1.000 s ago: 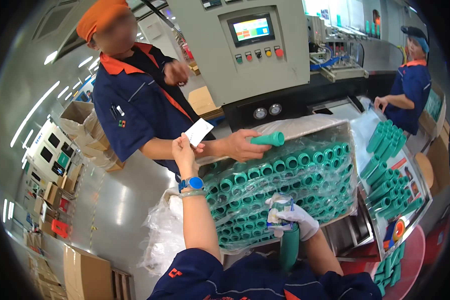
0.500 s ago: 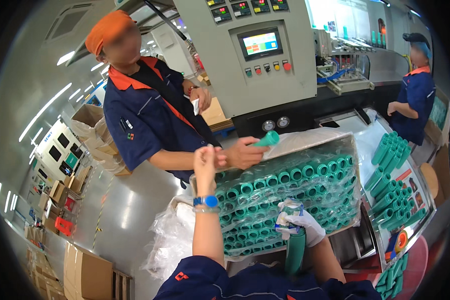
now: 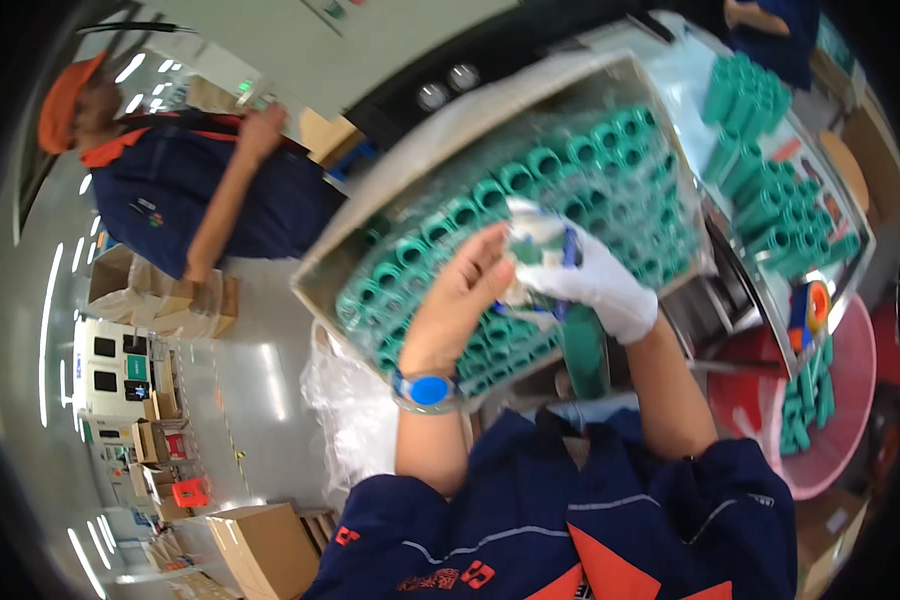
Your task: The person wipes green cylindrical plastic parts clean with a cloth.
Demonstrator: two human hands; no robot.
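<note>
My right hand (image 3: 610,285), in a white glove, grips a green tube (image 3: 584,355) and a crumpled, printed blue-and-white wrapper (image 3: 538,245) around its upper end. My left hand (image 3: 465,290) is bare, with a blue band at the wrist. Its fingers are curled against the wrapper's left side; what they pinch, if anything, is blurred. Both hands are above a carton (image 3: 315,275) lined with clear plastic. Rows of green tubes (image 3: 490,195) lie inside it with their open ends showing.
A table (image 3: 860,245) at right holds stacked green tubes (image 3: 785,215) and a tape roll (image 3: 818,305). Below it stands a pink bin (image 3: 850,400) with green pieces. A co-worker (image 3: 185,190) is at far left by a machine (image 3: 260,45). Clear plastic (image 3: 345,410) hangs beside the carton.
My left hand has come down from its raised place to the wrapper at my right hand. The co-worker has turned from the carton toward the machine. My view has tilted downward.
</note>
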